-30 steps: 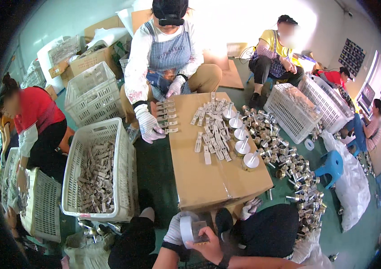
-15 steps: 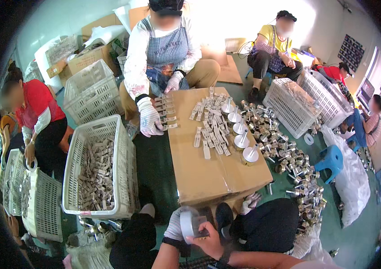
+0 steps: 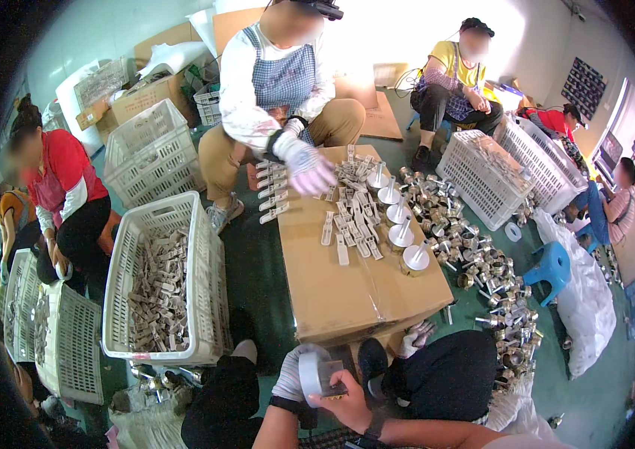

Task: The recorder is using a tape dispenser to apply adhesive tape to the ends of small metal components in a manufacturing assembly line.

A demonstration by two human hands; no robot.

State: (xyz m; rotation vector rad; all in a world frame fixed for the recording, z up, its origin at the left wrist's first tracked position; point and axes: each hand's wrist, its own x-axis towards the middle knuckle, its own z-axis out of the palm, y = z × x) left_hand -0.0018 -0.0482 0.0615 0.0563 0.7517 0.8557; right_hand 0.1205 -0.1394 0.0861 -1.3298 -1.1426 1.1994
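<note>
My left hand (image 3: 290,376), in a whitish knit glove, closes round a pale grey, round-edged thing (image 3: 310,376) at the near edge of the cardboard box (image 3: 332,299). Its exact kind I cannot make out. My bare right hand (image 3: 349,404) grips its right side, fingers bent over a darker part. On the box lie several flat metal clip-like pieces (image 3: 355,217) in a pile. Next to them stand several metal cups with white discs and upright stems (image 3: 415,257). A co-worker's gloved hand (image 3: 308,169) hovers over the far left part of the box.
A white crate (image 3: 114,299) full of clip-like pieces stands left of the box. Heaped metal cups with stems (image 3: 501,314) cover the floor to the right, near a blue stool (image 3: 549,271) and a white sack (image 3: 590,322). A loose white glove (image 3: 413,340) lies by the box's near edge.
The co-worker's gloved hand has swung right from the box's left edge to above it, and that person leans right. My hands keep their grip, almost still.
</note>
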